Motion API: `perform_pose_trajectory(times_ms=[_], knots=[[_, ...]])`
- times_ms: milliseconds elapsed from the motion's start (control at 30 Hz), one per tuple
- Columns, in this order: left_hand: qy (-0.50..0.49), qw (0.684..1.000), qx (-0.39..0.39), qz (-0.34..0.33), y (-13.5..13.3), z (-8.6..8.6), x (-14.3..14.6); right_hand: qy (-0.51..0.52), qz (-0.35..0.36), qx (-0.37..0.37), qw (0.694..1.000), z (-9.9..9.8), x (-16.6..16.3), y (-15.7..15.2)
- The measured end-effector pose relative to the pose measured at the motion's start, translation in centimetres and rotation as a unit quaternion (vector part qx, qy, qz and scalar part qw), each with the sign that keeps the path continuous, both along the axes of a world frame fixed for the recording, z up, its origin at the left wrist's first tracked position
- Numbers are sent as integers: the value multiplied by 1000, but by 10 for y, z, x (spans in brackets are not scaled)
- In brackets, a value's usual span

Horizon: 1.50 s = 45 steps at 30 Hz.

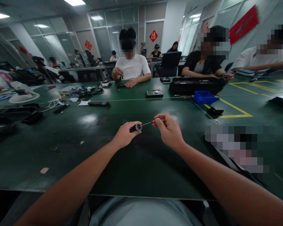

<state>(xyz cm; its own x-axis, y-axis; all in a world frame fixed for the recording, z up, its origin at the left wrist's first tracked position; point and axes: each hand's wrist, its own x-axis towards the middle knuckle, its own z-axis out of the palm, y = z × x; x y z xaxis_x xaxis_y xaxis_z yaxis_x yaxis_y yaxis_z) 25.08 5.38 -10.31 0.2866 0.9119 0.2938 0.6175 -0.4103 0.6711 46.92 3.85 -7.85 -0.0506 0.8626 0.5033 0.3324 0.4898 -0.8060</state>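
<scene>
Head view, centre: left fingers point(135, 123) hold a black flashlight-like cylinder point(138, 127), probably stiff, light, best gripped around its sides; right fingers point(159, 122) pinch a screwdriver point(152, 121).

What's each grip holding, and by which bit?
The left grip holds a black cylinder around its side; the right grip holds what looks like a screwdriver by its handle.

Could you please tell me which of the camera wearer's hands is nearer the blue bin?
The right hand is nearer: it holds a screwdriver, with the blue bin beyond it and to its right. The left hand, holding a black cylinder, is farther off to the left.
</scene>
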Motion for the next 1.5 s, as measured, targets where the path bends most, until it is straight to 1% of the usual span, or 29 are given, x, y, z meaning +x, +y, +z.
perform_pose_trajectory(times_ms=[433,833,1033,1133,1233,1300,1400,1500], knots=[[-4,1000,-17,4,-1,4,1,66,31,-34,997,-7,1,8],[-2,1000,-18,4,-1,4,0,75,31,-42,996,-8,0,8],[10,1000,-6,-2,-1,3,1,42,3,-38,998,-4,-1,4],[22,1000,5,-5,0,1,0,-13,-16,-35,999,2,0,1],[28,1000,13,-8,0,0,-1,-72,-57,-31,995,6,1,0],[28,999,17,-11,0,0,-2,-89,-75,-18,993,6,1,-1],[30,999,22,-16,0,0,-2,-102,-73,4,992,4,1,-1],[32,999,24,-13,1,0,-2,-110,-52,22,992,2,1,-3]])
